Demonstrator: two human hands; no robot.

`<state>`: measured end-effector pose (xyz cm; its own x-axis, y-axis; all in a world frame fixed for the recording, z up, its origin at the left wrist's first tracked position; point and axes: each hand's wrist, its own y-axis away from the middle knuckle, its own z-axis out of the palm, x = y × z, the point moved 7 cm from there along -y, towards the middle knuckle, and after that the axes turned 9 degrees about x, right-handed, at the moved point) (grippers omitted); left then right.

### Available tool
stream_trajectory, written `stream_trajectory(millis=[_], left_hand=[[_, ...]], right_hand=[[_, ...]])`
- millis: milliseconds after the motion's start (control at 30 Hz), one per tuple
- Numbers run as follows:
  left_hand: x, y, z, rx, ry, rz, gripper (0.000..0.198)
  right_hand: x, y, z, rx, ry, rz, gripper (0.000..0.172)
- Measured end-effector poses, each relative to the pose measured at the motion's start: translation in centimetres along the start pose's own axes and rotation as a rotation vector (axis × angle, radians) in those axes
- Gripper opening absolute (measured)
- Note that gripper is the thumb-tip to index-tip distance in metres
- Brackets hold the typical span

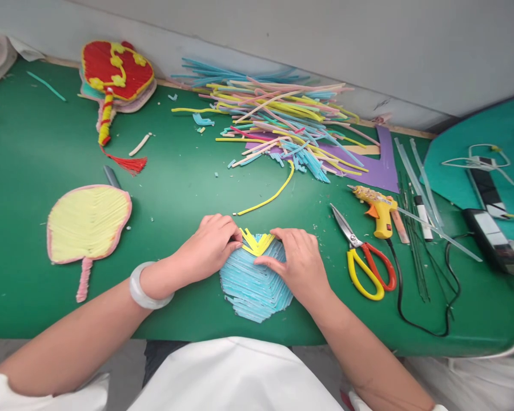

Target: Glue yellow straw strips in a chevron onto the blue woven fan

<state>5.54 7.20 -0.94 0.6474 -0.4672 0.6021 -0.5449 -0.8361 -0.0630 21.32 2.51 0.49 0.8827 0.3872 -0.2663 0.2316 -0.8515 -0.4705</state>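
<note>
Green tabletop against a plain, pale grey wall.

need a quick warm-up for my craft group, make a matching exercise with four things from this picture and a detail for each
Things
1. scissors
2. blue ribbed piece
3. red fan
4. pale yellow fan

Details
A. a tassel trails from its handle
B. pink rim and handle
C. one red handle, one yellow
D. yellow strips lie on it, between the left hand and right hand

Pairs: 1-C, 2-D, 3-A, 4-B
</note>
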Motion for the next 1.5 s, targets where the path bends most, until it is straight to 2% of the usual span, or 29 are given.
stream_trajectory(millis=[333, 1100, 1500], left_hand=[[0.05, 0.02, 0.02, 0.002, -0.012, 0.007, 0.007], [0.08, -0.02, 0.03, 0.01, -0.004, 0.009, 0.008], [0.06, 0.0, 0.04, 0.012, 0.006, 0.01, 0.007]], right_hand=[[-0.22, -0.13, 0.04, -0.011, 0.021, -0.021, 0.042], [-0.54, -0.05, 0.01, 0.032, 0.007, -0.041, 0.043], [-0.44, -0.02, 0.2, 0.017, -0.045, -0.045, 0.031]])
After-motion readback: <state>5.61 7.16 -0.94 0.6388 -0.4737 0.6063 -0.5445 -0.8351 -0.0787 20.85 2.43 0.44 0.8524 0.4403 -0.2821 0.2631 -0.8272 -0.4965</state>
